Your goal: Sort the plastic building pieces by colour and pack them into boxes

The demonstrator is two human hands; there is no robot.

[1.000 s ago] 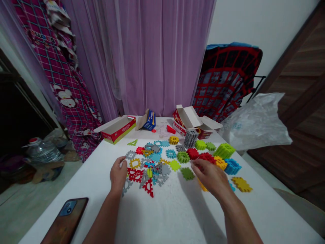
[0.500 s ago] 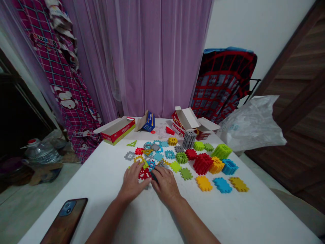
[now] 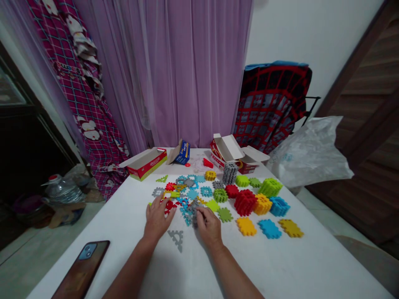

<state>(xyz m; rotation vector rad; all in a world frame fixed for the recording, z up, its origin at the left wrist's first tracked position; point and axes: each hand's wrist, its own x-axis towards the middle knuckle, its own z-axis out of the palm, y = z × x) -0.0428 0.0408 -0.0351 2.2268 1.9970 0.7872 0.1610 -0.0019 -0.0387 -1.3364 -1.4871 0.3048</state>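
Worktop [image 3: 289, 270]: white, purple curtain [image 3: 196, 74] behind; brown phone [image 3: 82, 270] front L. Your L hand [image 3: 156, 219]: open, fingers spread, palm down over red toothed pcs [image 3: 170, 206]. Your R hand [image 3: 208, 226]: fingers curled at grey toothed pcs [image 3: 192, 207]; can't tell if gripped. Grey triangle [image 3: 181, 241]: flat, betw. your wrists. Both forearms [image 3: 132, 261] extended fwd., angled inward.

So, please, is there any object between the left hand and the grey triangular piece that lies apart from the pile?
Nothing visible: only bare white tabletop separates the left hand from the grey triangular piece.
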